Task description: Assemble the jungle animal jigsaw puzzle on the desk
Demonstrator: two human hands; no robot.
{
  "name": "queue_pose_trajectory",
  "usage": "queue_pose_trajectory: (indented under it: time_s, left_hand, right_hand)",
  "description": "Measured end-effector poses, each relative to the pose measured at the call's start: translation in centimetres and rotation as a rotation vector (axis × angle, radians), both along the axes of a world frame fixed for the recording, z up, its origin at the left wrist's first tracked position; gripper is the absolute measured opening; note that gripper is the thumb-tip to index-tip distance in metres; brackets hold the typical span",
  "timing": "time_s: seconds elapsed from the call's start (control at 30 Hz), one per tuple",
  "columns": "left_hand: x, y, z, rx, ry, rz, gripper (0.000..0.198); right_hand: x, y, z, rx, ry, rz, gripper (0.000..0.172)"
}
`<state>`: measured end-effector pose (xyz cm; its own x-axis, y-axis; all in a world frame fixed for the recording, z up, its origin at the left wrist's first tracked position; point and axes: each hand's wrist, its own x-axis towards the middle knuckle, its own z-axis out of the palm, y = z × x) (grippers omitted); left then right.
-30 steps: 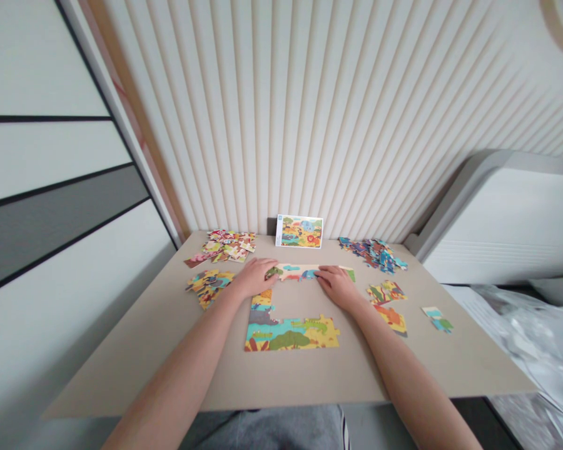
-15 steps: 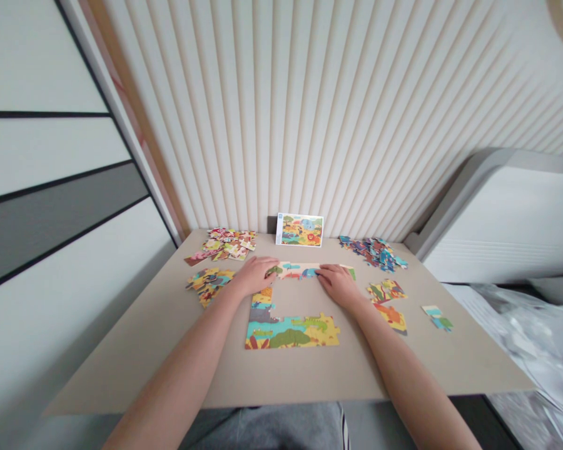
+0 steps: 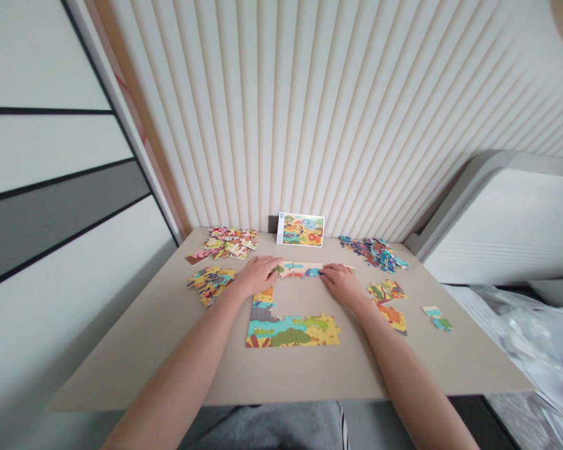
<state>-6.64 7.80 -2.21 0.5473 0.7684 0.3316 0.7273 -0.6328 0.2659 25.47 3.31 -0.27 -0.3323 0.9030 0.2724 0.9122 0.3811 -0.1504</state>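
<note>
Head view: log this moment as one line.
left hand: on puzzle strip, left part | right hand: on its right part | card: standing behind

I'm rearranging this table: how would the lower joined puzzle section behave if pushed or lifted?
The lower joined puzzle section looks thin and flat, so it would probably slide rather than tip. Lifted by one edge, it may sag or split, since exposed tabs suggest only interlocking holds it.

Pale ribbed wall (image 3: 300, 112), crumpled plastic (image 3: 520, 337)
</note>
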Motion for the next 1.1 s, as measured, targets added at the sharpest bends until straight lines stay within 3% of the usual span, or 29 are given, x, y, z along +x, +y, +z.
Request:
queue_pose_trajectory:
  time_s: [0.53, 1.1]
  left_hand:
    - [0.0, 0.7, -0.8, -0.024, -0.057, 0.007, 0.038]
    - [0.2, 0.3, -0.3, 0.018, -0.079, 0.006, 0.037]
  right_hand:
    - [0.8, 0.0, 0.0, -0.003, 0.027, 0.036, 0.029]
    - [0.7, 0.0, -0.3, -0.005, 0.048, 0.039, 0.030]
